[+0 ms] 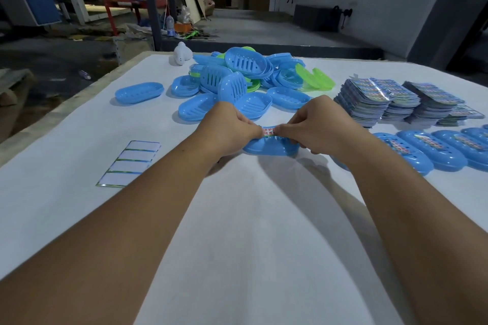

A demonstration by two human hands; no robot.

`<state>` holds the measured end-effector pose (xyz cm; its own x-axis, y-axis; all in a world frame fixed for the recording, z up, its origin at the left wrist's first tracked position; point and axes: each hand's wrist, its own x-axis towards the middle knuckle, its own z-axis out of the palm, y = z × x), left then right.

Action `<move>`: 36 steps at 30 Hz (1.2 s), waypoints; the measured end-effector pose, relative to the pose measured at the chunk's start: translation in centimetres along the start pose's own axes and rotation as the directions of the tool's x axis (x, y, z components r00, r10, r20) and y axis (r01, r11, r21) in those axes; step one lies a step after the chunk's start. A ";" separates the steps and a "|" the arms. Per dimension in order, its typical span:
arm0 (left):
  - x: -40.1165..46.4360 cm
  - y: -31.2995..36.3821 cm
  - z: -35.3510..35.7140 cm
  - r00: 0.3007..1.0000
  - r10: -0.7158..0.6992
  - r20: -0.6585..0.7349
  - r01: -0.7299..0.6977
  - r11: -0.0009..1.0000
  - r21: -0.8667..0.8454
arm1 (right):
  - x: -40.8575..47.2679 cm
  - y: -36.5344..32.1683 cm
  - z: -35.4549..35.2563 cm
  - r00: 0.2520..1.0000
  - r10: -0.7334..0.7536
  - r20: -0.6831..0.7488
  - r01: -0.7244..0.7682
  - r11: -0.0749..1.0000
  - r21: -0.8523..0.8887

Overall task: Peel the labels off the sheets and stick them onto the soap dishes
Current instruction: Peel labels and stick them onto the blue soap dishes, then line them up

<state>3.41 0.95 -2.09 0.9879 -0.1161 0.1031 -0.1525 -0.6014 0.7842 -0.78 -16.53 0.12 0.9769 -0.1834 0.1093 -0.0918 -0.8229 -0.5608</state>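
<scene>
Item: white printed label with red characters [268, 131], pinched at both ends by left hand [229, 126] and right hand [314, 124], fingers clamped together, atop blue oval plastic soap dish [269, 147] on white table [237, 219].

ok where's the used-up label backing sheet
In the head view, the white, peeled backing sheet lies flat on the table's left side, beside the left forearm, nearer than the blue plastic soap dishes.

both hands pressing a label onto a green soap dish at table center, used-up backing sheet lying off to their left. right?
Not quite: the soap dish under the label is blue, not green, as the head view shows. Both the left hand and right hand are on it, and the backing sheet does lie to their left.
</scene>
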 end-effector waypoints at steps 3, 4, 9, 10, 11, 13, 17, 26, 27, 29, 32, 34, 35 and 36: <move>0.1 0.0 0.1 1.000 0.001 0.003 -0.001 1.000 0.015 | 0.2 0.1 0.0 1.000 0.000 -0.010 0.000 1.000 -0.011; 0.1 -0.1 0.1 1.000 0.003 0.004 -0.003 1.000 0.014 | 0.2 0.1 0.0 1.000 -0.002 -0.013 0.001 1.000 -0.017; 0.1 -0.2 0.3 1.000 0.023 -0.008 -0.022 0.999 0.038 | 0.1 0.0 0.4 0.998 -0.035 -0.043 0.032 0.998 -0.057; 0.0 -0.2 0.3 0.999 0.029 -0.016 -0.028 0.999 0.045 | 0.1 0.0 0.4 0.998 -0.037 -0.045 0.034 0.997 -0.071; 0.0 -0.2 0.4 0.999 0.033 -0.022 -0.032 0.998 0.052 | 0.2 0.0 0.5 0.998 -0.038 -0.046 0.034 0.995 -0.089; -0.1 -0.2 0.4 0.999 0.042 -0.031 -0.039 0.996 0.076 | 0.2 0.0 0.6 0.997 -0.047 -0.060 0.040 0.991 -0.125; -0.4 -0.1 0.6 0.996 0.065 -0.065 -0.054 0.986 0.159 | 0.1 0.0 1.2 0.988 -0.104 -0.114 0.078 0.974 -0.211; -0.4 0.8 1.5 0.969 0.167 -0.182 -0.066 0.886 0.460 | 1.0 -0.6 2.2 0.967 -0.130 -0.218 0.027 0.906 -0.422; -0.4 0.8 1.6 0.968 0.175 -0.178 -0.070 0.874 0.480 | 1.1 -0.7 2.1 0.967 -0.132 -0.219 0.022 0.896 -0.443; -0.3 0.8 1.5 0.968 0.188 -0.166 -0.078 0.856 0.511 | 1.2 -0.8 2.0 0.966 -0.134 -0.219 0.014 0.879 -0.477; -0.3 0.8 1.4 0.966 0.208 -0.152 -0.094 0.835 0.542 | 1.2 -0.7 1.9 0.970 -0.120 -0.212 0.003 0.875 -0.484; -0.3 0.9 1.4 0.963 0.226 -0.147 -0.105 0.817 0.567 | 1.3 -0.5 1.8 0.973 -0.103 -0.204 -0.006 0.882 -0.471; -0.3 0.9 1.4 0.962 0.231 -0.145 -0.108 0.811 0.575 | 1.3 -0.3 1.7 0.976 -0.091 -0.197 -0.010 0.887 -0.462; -0.3 0.9 1.4 0.962 0.234 -0.143 -0.109 0.806 0.581 | 1.3 -0.2 1.7 0.979 -0.080 -0.187 -0.014 0.891 -0.454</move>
<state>2.89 -0.67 -2.31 0.9185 -0.1388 0.3702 -0.2477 -0.9318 0.2652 0.79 -15.71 -1.02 0.9279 -0.2145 0.3049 -0.1832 -0.9747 -0.1282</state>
